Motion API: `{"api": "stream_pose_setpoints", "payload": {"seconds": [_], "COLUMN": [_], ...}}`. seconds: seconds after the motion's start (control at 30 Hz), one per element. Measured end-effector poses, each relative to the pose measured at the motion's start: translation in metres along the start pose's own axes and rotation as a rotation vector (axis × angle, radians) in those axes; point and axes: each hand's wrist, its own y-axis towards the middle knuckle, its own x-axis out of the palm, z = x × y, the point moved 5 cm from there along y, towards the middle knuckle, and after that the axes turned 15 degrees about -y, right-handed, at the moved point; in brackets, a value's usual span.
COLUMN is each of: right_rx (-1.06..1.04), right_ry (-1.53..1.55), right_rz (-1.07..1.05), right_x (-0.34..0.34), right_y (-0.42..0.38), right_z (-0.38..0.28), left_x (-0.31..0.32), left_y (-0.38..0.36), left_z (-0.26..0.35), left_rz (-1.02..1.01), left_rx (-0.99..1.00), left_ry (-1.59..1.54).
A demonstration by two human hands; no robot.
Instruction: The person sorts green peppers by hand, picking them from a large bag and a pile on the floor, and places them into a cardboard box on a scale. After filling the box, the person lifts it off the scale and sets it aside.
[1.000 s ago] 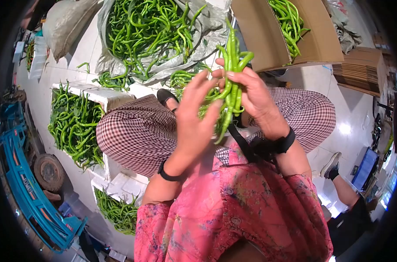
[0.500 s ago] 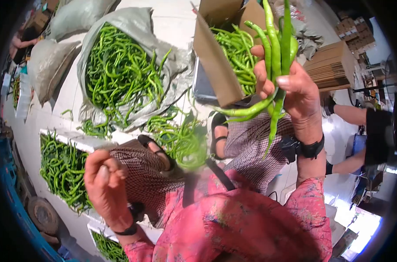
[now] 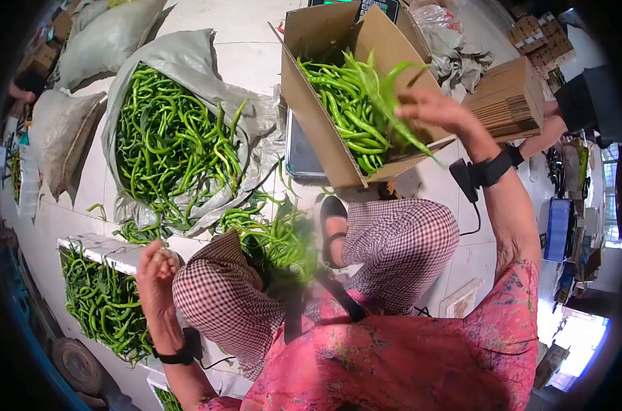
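Note:
Over the open cardboard box (image 3: 324,140), my right hand (image 3: 437,111) stretches its fingers toward the left. Several green chili peppers (image 3: 379,92), smeared by motion, are at the fingertips and look loose from the grip. More long green peppers (image 3: 348,113) lie inside the box. My left hand (image 3: 157,267) is beside my knee with its fingers curled in, and no pepper shows in it. Close to it, a white foam box (image 3: 112,253) holds curly green peppers (image 3: 105,301). A pile of peppers (image 3: 276,233) lies on the floor between my feet.
A large open sack (image 3: 211,55) of green peppers lies at the left of the cardboard box, which stands on a scale (image 3: 302,154). Full sacks (image 3: 61,130) are farther left. Flattened cartons (image 3: 506,103) are stacked at the right, near another person's arm (image 3: 545,133).
My right hand has moved up over the cardboard box, and its bunch of peppers has come loose over the box. The left hand stays beside my knee, still curled.

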Motion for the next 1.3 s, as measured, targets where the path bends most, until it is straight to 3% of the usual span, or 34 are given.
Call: {"api": "stream_pose_setpoints", "payload": {"seconds": [0.03,0.13,0.2,0.27,0.33,0.37,0.43,0.47,0.53,0.57,0.63,0.7,0.77,0.83,0.93,1.1,1.17,1.23,1.3], "right_rx": [-0.129,-0.125,-0.093,-0.113,-0.339,-0.245,-0.37,-0.353,-0.598,-0.634,-0.439,-0.491,-0.064,-0.216,-0.083,0.292,0.296,0.277,0.244], "right_ry": [-0.212,-0.366,-0.199,-0.139,-0.199,-0.086,0.14,0.035,0.445,0.459,0.392,0.396,0.947,0.8,0.746,0.862,0.79,0.722,0.759], "right_rz": [-0.218,-0.302,-0.076,-0.071,0.001,-0.103,-0.225,-0.484,-0.445,-0.47,-0.804,-0.699,-0.879,-0.709,-0.399,-0.348,-0.322,-0.247,-0.305], "right_x": [0.015,0.023,0.006,-0.004,-0.004,0.002,0.018,0.03,0.07,0.091,0.149,0.182,0.244,0.255,0.326,0.371,0.368,0.371,0.386], "right_y": [0.015,0.004,-0.013,-0.032,-0.055,-0.07,-0.1,-0.109,-0.118,-0.112,-0.1,-0.058,-0.026,0.018,0.089,0.154,0.171,0.194,0.223], "right_z": [0.008,0.018,0.0,-0.04,-0.083,-0.105,-0.156,-0.18,-0.207,-0.218,-0.235,-0.258,-0.263,-0.278,-0.257,-0.201,-0.194,-0.189,-0.186], "left_x": [-0.008,-0.021,-0.04,-0.048,-0.043,-0.041,-0.062,-0.068,-0.073,-0.069,-0.074,-0.071,-0.067,-0.065,-0.08,-0.107,-0.12,-0.116,-0.103], "left_y": [0.009,0.018,0.029,0.043,0.052,0.058,0.078,0.084,0.098,0.101,0.116,0.128,0.142,0.157,0.194,0.24,0.246,0.246,0.255], "left_z": [-0.015,-0.051,-0.071,-0.084,-0.091,-0.094,-0.115,-0.124,-0.136,-0.136,-0.145,-0.145,-0.141,-0.134,-0.116,-0.08,-0.081,-0.073,-0.064], "left_rz": [0.007,0.05,0.082,0.101,0.125,0.142,0.112,0.081,0.099,0.113,0.105,0.084,0.099,0.089,0.099,0.151,0.24,0.276,0.257], "left_rx": [-0.048,-0.215,-0.262,-0.303,-0.318,-0.33,-0.312,-0.322,-0.372,-0.359,-0.35,-0.343,-0.332,-0.295,-0.082,0.211,0.224,0.438,0.501], "left_ry": [0.07,0.072,0.083,0.042,0.04,0.039,0.041,0.047,0.089,0.106,0.111,0.132,0.134,0.158,0.278,0.47,0.52,0.691,0.67]}}
